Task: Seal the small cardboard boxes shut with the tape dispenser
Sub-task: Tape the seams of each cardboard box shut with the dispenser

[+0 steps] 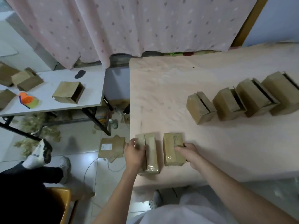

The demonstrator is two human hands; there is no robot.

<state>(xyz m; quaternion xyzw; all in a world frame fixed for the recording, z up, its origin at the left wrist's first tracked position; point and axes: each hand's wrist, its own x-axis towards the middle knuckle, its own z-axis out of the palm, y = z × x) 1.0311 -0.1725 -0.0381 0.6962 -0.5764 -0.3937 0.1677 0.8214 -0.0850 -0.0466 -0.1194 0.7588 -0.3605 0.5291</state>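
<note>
Two small cardboard boxes lie side by side near the front left corner of the pale table (186, 88). My left hand (133, 155) lies on the left box (151, 152), fingers spread over its left side; a dark seam runs down its top. My right hand (188, 152) rests against the right side of the taped box (172, 148), whose top carries clear tape. Further right, a row of several boxes (199, 107) stands with their top flaps slightly open. An orange tape dispenser (26, 98) sits on the white side table at left.
The white side table (68, 75) at left carries more cardboard boxes (68, 92). Between the tables the floor shows a flattened box (111, 147), a bottle and packing scraps. Another person's legs and shoes (40, 152) are at lower left. A pink curtain hangs behind.
</note>
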